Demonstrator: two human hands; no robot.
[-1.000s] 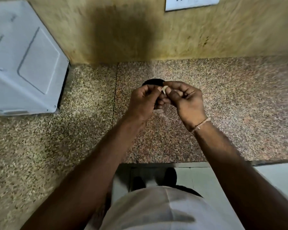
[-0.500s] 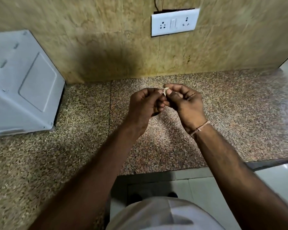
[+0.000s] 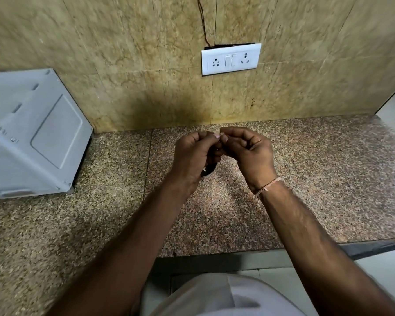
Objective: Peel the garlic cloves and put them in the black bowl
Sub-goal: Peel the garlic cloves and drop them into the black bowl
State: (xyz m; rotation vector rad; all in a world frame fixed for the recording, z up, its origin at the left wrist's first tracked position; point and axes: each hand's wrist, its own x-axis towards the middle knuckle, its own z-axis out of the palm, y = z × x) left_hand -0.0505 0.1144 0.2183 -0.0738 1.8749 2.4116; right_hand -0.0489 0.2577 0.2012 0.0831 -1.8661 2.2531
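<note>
Currently a garlic clove [image 3: 217,135] is pinched between curled fingertips of the left hand [image 3: 195,156] and right hand [image 3: 249,153], held above the black bowl [image 3: 208,171]. Bowl is mostly hidden under the hands, on the granite counter [image 3: 317,179], right of the white appliance [image 3: 32,133].

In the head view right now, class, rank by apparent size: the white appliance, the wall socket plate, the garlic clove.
1. White appliance, largest, though it sits nearer the frame edge and is partly cut off.
2. Wall socket plate.
3. Garlic clove, a sliver pinched between left hand and right hand.
</note>
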